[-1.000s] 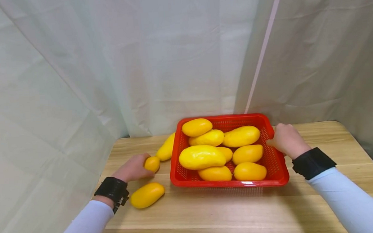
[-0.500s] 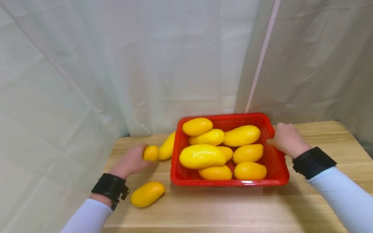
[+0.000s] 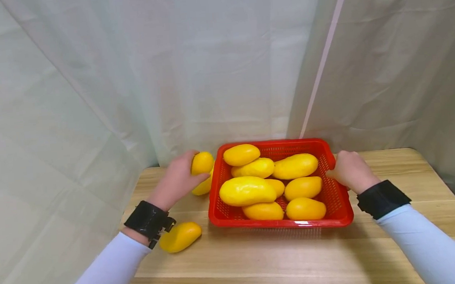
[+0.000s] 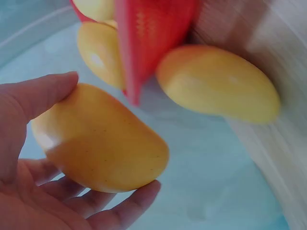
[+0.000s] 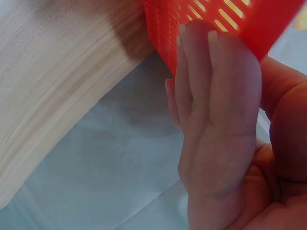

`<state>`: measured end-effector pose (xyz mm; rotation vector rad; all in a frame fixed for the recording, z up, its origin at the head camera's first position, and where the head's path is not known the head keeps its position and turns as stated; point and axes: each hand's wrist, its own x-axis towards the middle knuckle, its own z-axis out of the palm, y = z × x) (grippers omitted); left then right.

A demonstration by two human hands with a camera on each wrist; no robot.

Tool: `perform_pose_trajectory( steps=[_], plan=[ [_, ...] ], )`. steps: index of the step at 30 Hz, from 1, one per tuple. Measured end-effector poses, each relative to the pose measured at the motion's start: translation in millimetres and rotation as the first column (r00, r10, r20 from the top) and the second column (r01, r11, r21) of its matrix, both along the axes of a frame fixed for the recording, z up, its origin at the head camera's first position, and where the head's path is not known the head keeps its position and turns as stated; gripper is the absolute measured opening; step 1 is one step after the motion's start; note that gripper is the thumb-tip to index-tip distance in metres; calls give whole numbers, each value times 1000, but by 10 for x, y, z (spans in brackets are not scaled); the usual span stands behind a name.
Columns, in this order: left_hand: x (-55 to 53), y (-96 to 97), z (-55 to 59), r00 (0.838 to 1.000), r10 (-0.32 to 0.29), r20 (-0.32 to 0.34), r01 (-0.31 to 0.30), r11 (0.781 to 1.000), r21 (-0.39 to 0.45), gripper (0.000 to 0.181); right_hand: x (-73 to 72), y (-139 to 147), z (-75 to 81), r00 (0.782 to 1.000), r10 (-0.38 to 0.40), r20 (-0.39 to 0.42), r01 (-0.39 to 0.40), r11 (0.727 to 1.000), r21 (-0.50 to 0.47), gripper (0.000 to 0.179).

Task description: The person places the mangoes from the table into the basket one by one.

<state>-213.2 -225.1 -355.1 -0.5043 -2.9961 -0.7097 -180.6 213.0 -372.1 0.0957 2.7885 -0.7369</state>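
My left hand [image 3: 177,178] grips a mango [image 4: 103,141] between thumb and curled fingers, raised just left of the red plastic basket [image 3: 281,224]. In the head view this mango partly covers another mango [image 3: 203,187] that lies on the table against the basket's left side. My right hand [image 3: 350,171] holds the basket's right rim, with the thumb inside and the fingers [image 5: 235,81] along the outer slotted wall. Several mangoes fill much of the basket, and a large bright yellow one [image 3: 247,191] lies on top at the left.
One more mango [image 3: 180,237] rests on the wooden table [image 3: 259,263] near the left wrist, partly behind its black strap [image 3: 149,221]. Pale curtains [image 3: 222,72] hang right behind the table's far edge and along both sides.
My left hand has lifted its mango off the table and carried it up and to the right, toward the basket's left rim. My right hand and the basket stay put.
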Motion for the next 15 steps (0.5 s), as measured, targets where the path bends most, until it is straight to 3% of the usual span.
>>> perform_pose_trajectory(
  steps=[8, 15],
  plan=[
    [-66, 439, 92, 993, -92, -78, 99, 992, 84, 67, -1, 18, -5, 1000, -2, 1, 2, 1000, 14, 36],
    [-126, 730, 50, 987, -151, -51, 154, 986, 61, 60, 10, 27, -15, 1000, 0, 0, 0, 1000, 19, 35]
  ],
)
